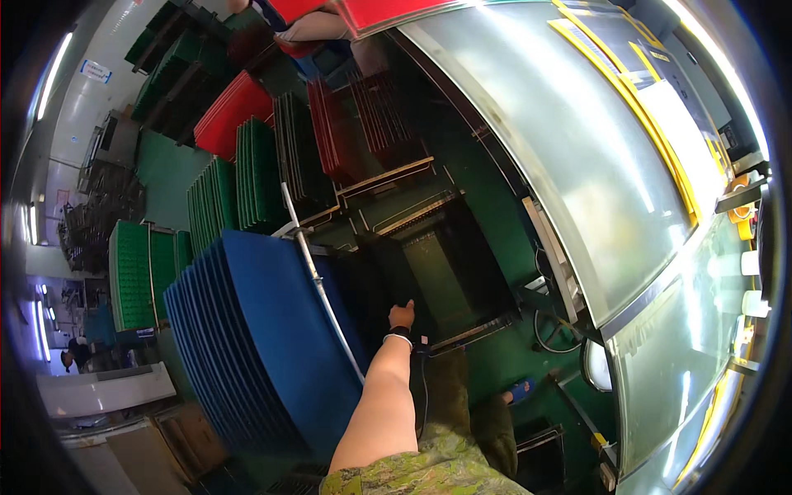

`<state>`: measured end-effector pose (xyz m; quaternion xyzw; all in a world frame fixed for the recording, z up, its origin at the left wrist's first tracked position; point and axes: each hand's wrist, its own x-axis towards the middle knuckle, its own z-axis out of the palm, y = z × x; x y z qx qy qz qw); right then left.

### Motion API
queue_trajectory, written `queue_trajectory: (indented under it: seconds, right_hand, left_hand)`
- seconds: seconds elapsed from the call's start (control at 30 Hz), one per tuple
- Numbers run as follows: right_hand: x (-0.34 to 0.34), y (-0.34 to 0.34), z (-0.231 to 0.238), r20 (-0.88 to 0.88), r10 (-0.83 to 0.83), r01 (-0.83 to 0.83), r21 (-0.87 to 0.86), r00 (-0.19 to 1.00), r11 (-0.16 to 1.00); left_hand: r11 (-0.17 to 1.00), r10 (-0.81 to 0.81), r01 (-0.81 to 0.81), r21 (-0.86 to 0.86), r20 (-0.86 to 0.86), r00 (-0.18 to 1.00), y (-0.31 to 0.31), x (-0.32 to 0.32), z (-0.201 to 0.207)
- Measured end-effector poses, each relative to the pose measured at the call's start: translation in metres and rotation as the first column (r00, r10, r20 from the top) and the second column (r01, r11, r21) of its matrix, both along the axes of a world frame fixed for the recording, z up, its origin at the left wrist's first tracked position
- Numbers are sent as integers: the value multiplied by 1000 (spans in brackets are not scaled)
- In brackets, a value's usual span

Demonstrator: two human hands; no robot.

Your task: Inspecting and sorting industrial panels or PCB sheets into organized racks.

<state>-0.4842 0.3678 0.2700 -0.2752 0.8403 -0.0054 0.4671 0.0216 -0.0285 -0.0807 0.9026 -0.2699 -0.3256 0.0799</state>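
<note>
At the far left, a rack of green panels (130, 272) is seen upright on the green floor, with upright red panels (235, 115) set farther back to its right. Nearer, a thick row of blue panels (276, 330) is stood on edge, closely spaced, and its right side is crossed by a pale metal rail (316, 280). Just right of that rail, the left hand (402, 316) is stretched out over a dark area, its wrist circled by a dark band (400, 332); its fingers are partly curled, but whether anything is gripped cannot be told. The right hand is out of view, so its state cannot be told. A black rack (487, 264) is placed just beyond and to the right of the left hand; contact between them cannot be made out. At the top, another person (318, 27) is partly seen beside a red sheet (396, 12). The right side is filled by a large glossy grey desk (536, 140), on which yellow strips (652, 132) are laid; orange rolls (742, 216) are seen at its far edge.
</note>
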Motion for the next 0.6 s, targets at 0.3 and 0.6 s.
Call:
queue_trajectory:
  seconds: [0.3, 0.6]
  right_hand:
    - [35, -90, 3, 210, -95, 105, -41, 973, 994]
    - [3, -168, -41, 343, 147, 18, -434, 928, 901]
  left_hand:
    - [989, -139, 126, 77, 206, 969, -15, -12, 103]
    - [923, -37, 85, -375, 134, 990, 68, 24, 368]
